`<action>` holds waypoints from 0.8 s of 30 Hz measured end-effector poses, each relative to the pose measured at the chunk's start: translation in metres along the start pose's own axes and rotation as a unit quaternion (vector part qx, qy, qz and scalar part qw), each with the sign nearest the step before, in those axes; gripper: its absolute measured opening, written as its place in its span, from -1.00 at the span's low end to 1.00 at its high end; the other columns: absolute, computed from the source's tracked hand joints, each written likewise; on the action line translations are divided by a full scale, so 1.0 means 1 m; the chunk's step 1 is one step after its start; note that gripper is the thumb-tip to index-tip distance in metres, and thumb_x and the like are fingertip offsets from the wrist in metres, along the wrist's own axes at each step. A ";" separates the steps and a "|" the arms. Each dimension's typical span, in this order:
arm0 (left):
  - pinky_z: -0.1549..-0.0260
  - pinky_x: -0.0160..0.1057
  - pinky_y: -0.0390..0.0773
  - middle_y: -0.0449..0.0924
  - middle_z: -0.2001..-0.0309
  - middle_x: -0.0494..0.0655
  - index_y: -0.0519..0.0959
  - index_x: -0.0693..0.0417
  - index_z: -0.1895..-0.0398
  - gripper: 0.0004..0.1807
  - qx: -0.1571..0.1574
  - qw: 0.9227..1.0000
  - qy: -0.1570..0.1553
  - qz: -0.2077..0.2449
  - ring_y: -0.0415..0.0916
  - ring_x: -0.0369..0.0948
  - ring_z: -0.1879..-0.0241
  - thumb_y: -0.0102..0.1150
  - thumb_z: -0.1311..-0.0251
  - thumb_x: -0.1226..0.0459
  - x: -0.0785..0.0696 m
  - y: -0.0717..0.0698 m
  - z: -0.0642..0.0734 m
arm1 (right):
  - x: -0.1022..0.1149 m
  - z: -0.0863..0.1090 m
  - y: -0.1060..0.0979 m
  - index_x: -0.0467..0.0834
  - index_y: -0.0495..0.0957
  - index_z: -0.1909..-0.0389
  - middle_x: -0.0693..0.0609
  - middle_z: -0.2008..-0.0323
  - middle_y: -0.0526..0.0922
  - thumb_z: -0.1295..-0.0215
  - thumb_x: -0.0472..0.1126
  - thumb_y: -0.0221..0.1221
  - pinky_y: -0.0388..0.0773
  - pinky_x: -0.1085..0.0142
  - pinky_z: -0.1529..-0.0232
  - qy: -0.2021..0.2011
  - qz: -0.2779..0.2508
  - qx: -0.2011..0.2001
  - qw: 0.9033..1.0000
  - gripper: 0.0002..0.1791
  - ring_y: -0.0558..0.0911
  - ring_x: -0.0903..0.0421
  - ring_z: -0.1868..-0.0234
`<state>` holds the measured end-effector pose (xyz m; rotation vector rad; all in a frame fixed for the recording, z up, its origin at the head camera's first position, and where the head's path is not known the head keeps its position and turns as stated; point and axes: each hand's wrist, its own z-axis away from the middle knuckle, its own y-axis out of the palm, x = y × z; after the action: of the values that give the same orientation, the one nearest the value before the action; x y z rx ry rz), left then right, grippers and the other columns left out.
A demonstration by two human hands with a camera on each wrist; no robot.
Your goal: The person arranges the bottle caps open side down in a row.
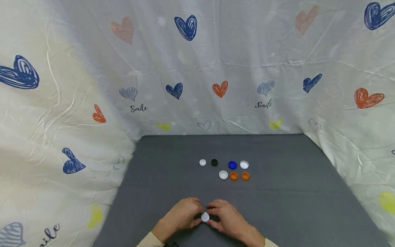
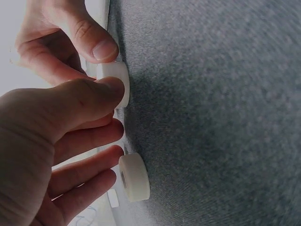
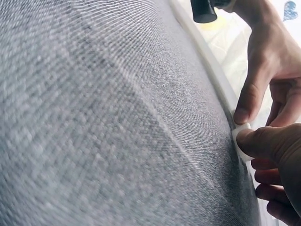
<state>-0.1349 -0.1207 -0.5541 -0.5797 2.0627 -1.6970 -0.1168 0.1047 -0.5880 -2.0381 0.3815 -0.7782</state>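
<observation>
Near the front of the grey cloth, both hands meet at one white bottle cap (image 1: 205,216). My left hand (image 1: 185,213) holds its left side, and my right hand (image 1: 227,218) holds its right side. In the left wrist view, the left thumb lies across the side of the white bottle cap (image 2: 123,96), while the right thumb (image 2: 104,50) rests at its edge. The right wrist view has the right thumb (image 3: 258,141) over the cap, with the left hand (image 3: 275,59) beyond. Fingertips hide part of the cap.
Farther back lie a small white cap (image 1: 202,162), a black cap (image 1: 214,162), a blue cap (image 1: 232,165) and a white cap (image 1: 244,165). Before them are another white cap (image 1: 223,175) and two orange caps (image 1: 234,176). A heart-print curtain (image 1: 197,68) surrounds the table.
</observation>
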 end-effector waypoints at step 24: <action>0.12 -0.26 0.65 0.71 0.14 -0.26 0.72 -0.05 0.07 -0.65 0.011 0.999 -0.028 -0.012 0.65 -0.31 0.12 0.43 -0.13 0.01 0.025 -0.029 -0.021 | -0.026 -0.013 -0.037 -0.09 0.71 0.01 0.09 -0.01 0.71 -0.10 0.03 0.45 0.61 0.13 -0.08 0.034 0.054 -0.008 0.998 -0.55 0.64 0.14 -0.08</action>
<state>-0.1655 -0.1225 -0.5231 -0.6406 2.0032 -1.6958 -0.1458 0.1309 -0.5621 -1.9921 0.5329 -0.7815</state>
